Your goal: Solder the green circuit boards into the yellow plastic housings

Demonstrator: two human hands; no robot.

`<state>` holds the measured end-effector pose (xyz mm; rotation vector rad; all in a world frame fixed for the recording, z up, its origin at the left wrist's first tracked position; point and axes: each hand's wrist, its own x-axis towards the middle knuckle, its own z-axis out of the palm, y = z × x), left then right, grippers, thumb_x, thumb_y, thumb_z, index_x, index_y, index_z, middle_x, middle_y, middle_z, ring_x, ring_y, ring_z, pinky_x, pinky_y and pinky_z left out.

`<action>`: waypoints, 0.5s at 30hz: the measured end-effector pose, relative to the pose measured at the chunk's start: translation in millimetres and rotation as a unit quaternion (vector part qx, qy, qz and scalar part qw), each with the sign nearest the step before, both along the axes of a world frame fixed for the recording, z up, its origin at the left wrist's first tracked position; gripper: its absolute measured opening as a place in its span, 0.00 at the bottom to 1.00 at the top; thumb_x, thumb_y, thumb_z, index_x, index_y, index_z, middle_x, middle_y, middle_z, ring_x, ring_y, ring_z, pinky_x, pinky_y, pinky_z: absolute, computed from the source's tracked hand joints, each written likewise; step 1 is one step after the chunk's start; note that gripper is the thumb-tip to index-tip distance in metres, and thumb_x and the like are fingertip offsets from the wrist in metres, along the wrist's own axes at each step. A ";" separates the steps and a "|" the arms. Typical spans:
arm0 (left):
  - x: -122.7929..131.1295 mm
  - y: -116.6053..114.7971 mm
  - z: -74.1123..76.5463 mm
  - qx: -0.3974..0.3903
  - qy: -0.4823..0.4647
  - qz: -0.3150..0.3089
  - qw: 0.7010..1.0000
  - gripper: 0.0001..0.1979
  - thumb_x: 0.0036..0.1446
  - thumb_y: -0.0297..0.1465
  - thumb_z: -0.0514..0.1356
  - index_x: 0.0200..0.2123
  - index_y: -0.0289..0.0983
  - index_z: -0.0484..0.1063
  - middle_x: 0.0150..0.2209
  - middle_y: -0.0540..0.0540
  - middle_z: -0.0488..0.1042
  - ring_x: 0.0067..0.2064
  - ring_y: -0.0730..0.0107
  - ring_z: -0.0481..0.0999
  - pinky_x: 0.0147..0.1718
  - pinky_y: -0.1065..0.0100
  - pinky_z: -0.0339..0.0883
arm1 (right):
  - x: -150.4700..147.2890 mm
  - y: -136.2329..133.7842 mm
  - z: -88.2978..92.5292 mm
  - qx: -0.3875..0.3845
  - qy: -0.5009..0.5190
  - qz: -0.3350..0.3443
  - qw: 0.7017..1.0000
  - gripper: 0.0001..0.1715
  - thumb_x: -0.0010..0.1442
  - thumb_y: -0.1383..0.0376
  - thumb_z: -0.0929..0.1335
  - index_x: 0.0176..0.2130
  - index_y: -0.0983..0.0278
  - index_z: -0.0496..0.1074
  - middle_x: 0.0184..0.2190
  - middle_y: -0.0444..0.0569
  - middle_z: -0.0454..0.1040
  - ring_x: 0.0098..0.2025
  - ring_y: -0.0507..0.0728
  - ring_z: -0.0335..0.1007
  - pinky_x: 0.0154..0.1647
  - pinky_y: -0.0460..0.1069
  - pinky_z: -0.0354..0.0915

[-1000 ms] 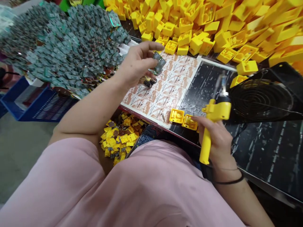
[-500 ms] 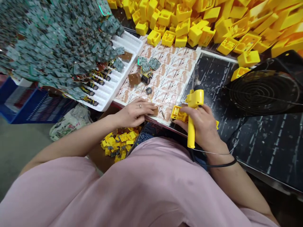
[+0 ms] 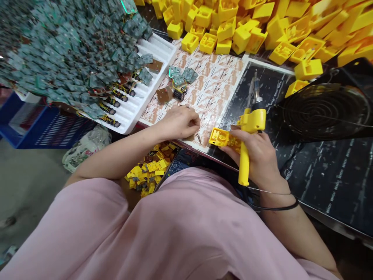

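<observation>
My right hand [image 3: 259,155] grips a yellow soldering iron [image 3: 249,128] with its metal tip pointing up and away. The fingertips of that hand also touch a small yellow plastic housing [image 3: 219,137] at the near table edge. My left hand [image 3: 180,122] rests on the printed paper sheet [image 3: 210,77], fingers curled in a pinch over a small brown piece that I cannot make out. A few small circuit boards with wires [image 3: 179,79] lie on the sheet just beyond that hand.
A big heap of grey-green circuit boards [image 3: 67,50] spills over a white tray [image 3: 145,97] at left. Yellow housings [image 3: 262,27] are piled along the back. A black fan [image 3: 326,112] sits at right. A box of yellow parts [image 3: 148,171] sits below the table, a blue crate [image 3: 35,124] at far left.
My left hand put down the circuit board it held up, came to the near table edge and curled into a pinch. My right hand moved the soldering iron beside the yellow housing.
</observation>
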<state>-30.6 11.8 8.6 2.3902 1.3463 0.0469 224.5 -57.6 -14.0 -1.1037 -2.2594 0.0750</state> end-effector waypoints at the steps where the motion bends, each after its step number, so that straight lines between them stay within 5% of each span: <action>1: -2.9 -1.1 -0.9 -0.023 -0.044 0.011 0.999 0.09 0.55 0.31 0.59 0.33 0.38 0.80 0.33 0.48 0.81 0.37 0.67 0.78 0.42 0.64 0.67 | -1.7 1.7 -1.3 -0.004 -0.010 0.003 1.000 0.25 0.62 0.58 0.72 0.56 0.57 0.65 0.44 0.50 0.80 0.40 0.59 0.77 0.51 0.56 0.69; 5: -6.0 -13.1 0.0 -0.110 -0.224 0.061 0.966 0.07 0.55 0.32 0.62 0.33 0.35 0.79 0.28 0.49 0.81 0.30 0.73 0.78 0.32 0.72 0.68 | -14.7 7.6 -8.2 -0.007 -0.025 0.002 1.000 0.20 0.65 0.57 0.69 0.54 0.59 0.66 0.37 0.48 0.79 0.38 0.58 0.76 0.52 0.57 0.68; 8: 0.7 -22.5 0.8 -0.137 -0.285 0.026 0.948 0.06 0.57 0.31 0.62 0.33 0.35 0.79 0.30 0.49 0.81 0.31 0.74 0.79 0.33 0.73 0.70 | -21.9 8.7 -11.0 -0.006 -0.019 0.008 1.000 0.19 0.65 0.57 0.69 0.53 0.60 0.67 0.36 0.46 0.80 0.35 0.57 0.76 0.52 0.57 0.69; 15: 2.7 -24.7 -14.6 0.092 -0.127 -0.063 0.986 0.05 0.62 0.29 0.61 0.37 0.37 0.79 0.34 0.48 0.82 0.36 0.69 0.80 0.40 0.68 0.70 | 2.5 -16.7 16.2 -0.035 0.076 -0.020 0.996 0.22 0.64 0.62 0.71 0.56 0.56 0.68 0.35 0.44 0.80 0.35 0.55 0.78 0.41 0.50 0.73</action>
